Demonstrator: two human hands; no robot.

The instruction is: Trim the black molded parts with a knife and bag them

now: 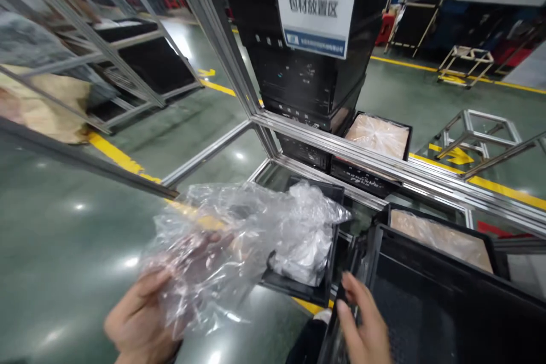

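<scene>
The left hand (pixel 139 324) has its grip clenched on a crumpled clear plastic bag (pixel 239 239), which billows up and to the right of it, over a small black tray (pixel 328 261) below. The right hand (pixel 362 324) grasps the near edge of a larger black tray (pixel 447 301), tilted, just beside the bag. An aluminium frame rail (pixel 384 168) runs behind.

Crumpled plastic bag (pixel 239 239) veils the left hand (pixel 140 318) fingers; both wrists are cut off.
</scene>
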